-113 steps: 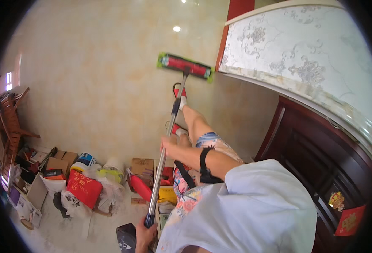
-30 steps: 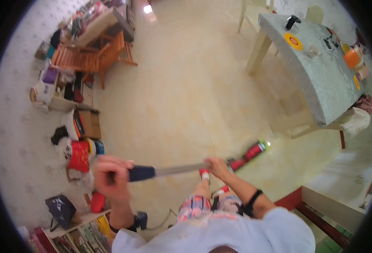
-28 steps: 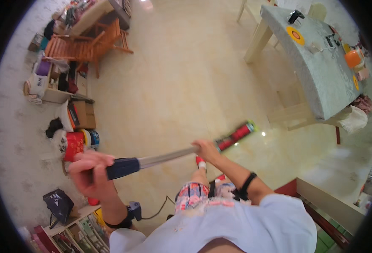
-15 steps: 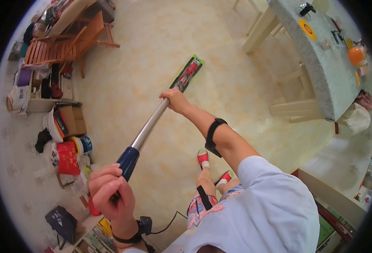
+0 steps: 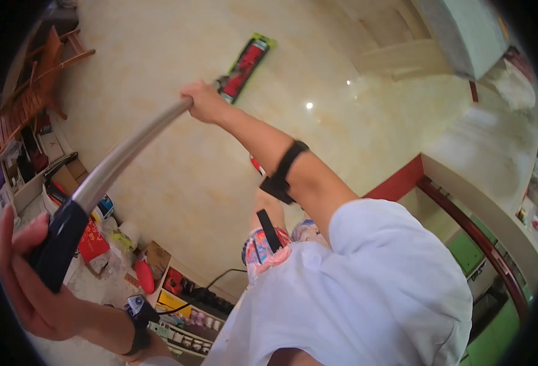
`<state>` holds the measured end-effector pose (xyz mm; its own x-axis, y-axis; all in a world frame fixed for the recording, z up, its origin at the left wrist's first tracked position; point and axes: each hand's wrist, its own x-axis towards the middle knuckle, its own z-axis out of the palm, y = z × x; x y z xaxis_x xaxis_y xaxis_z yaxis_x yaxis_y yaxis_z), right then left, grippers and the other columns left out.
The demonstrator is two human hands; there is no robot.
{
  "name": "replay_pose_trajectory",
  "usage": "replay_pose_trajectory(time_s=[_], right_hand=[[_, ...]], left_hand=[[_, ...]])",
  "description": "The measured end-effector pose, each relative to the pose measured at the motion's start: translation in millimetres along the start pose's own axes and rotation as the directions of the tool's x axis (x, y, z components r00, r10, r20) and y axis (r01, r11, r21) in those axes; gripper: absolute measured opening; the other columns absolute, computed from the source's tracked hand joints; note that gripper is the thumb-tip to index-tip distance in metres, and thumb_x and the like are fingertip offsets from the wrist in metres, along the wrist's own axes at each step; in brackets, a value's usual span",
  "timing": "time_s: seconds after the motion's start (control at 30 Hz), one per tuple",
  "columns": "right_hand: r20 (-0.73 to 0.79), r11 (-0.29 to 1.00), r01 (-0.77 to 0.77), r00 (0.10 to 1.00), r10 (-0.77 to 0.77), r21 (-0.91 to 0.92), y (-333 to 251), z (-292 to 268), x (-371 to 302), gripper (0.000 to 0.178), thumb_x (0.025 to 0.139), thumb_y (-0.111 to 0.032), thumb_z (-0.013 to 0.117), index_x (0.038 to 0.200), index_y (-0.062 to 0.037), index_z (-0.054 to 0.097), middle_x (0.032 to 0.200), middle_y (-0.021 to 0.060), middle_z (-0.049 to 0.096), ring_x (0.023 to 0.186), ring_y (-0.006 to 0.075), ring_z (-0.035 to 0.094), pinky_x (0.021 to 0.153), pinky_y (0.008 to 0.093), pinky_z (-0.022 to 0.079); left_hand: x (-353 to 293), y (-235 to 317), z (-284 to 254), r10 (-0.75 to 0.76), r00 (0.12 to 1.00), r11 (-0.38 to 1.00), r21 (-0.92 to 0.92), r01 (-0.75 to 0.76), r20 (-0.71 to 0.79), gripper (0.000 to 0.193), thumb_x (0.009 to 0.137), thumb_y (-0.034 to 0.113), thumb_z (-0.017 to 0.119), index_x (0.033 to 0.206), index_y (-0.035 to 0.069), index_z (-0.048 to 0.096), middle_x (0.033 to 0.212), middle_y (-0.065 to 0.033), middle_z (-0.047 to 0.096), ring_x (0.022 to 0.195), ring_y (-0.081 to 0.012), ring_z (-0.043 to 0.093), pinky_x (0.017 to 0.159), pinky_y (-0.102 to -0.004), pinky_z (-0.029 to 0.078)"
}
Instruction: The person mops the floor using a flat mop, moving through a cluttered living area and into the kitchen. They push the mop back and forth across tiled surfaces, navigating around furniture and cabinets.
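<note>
A flat mop with a silver pole (image 5: 133, 145) slants from the lower left toward the upper middle. Its head (image 5: 243, 70), red on top with a bright green edge, lies on the pale tiled floor. My right hand (image 5: 205, 102) is wrapped round the pole low down, close to the head. At the upper end, my left hand (image 5: 50, 310) is against the dark blue grip (image 5: 61, 247), its fingers loosely along it and partly stretched. Part of the grip's end is hidden by that hand.
A wooden folding chair (image 5: 46, 79) stands at the upper left. Bags and boxes, among them a red bag (image 5: 92, 241), crowd the left wall above a shelf unit (image 5: 198, 299) holding small goods. To the right are a table (image 5: 464, 36) and a white counter (image 5: 488, 158) with a red edge.
The view has swung toward the right and down. Both hands and the mop appear farther left, and the left hand's fingers have loosened from a fist round the grip.
</note>
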<state>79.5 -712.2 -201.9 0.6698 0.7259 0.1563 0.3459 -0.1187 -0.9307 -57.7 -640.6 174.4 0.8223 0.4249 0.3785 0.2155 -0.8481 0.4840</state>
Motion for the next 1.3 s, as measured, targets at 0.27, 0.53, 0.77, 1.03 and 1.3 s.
replay_pose_trajectory(time_s=[0.27,0.53,0.77,1.03,1.3], right_hand=[[-0.074,0.915,-0.343,0.939,0.335,-0.21,15,-186,-312,0.016,0.059,0.002,0.061,0.07,-0.0048,0.051,0.076,0.0164,0.055,0.08,0.0381,0.051,0.067,0.0445,0.041],[-0.322,0.544,-0.824,0.563,0.761,-0.156,99,-298,-608,0.004,0.073,-0.003,0.057,0.076,-0.0056,0.058,0.08,0.0206,0.057,0.081,0.0412,0.055,0.068,0.0453,0.045],[-0.181,0.586,-0.667,0.717,0.673,-0.46,11,-322,-548,0.009,0.071,-0.005,0.062,0.079,-0.009,0.062,0.084,0.015,0.062,0.085,0.0372,0.058,0.069,0.0459,0.048],[-0.016,0.824,-0.336,0.929,0.37,-0.455,-53,-258,-341,0.011,0.068,-0.003,0.061,0.077,-0.0082,0.059,0.082,0.011,0.06,0.085,0.0325,0.057,0.069,0.0438,0.047],[0.059,0.902,-0.176,0.975,0.216,-0.394,-4,-220,-147,0.012,0.07,-0.002,0.059,0.08,-0.0084,0.061,0.083,0.0132,0.06,0.087,0.033,0.058,0.07,0.0436,0.048]], left_hand=[[-98,124,92,-0.01,0.937,0.939,-0.319,0.129,0.348,0.034,0.08,-0.006,0.04,0.107,-0.008,0.06,0.073,-0.0127,0.066,0.067,-0.02,0.066,0.06,-0.0301,0.053],[-241,251,259,0.312,0.812,0.851,-0.525,-0.008,0.494,0.015,0.073,-0.006,0.056,0.081,0.005,0.062,0.076,-0.0068,0.066,0.06,-0.0217,0.061,0.05,-0.0311,0.046],[-219,261,184,0.437,0.822,0.801,-0.573,-0.17,0.366,0.023,0.071,-0.001,0.064,0.093,0.004,0.065,0.076,-0.0095,0.065,0.061,-0.0193,0.062,0.054,-0.03,0.048],[-138,208,47,0.45,0.886,0.837,-0.397,-0.377,0.107,0.03,0.063,-0.009,0.054,0.091,-0.002,0.063,0.071,-0.0131,0.064,0.055,-0.0251,0.062,0.051,-0.0298,0.049],[-78,164,61,0.345,0.938,0.925,-0.174,-0.337,0.022,0.03,0.061,-0.01,0.053,0.089,-0.002,0.063,0.071,-0.0137,0.063,0.06,-0.0258,0.065,0.051,-0.0288,0.05]])
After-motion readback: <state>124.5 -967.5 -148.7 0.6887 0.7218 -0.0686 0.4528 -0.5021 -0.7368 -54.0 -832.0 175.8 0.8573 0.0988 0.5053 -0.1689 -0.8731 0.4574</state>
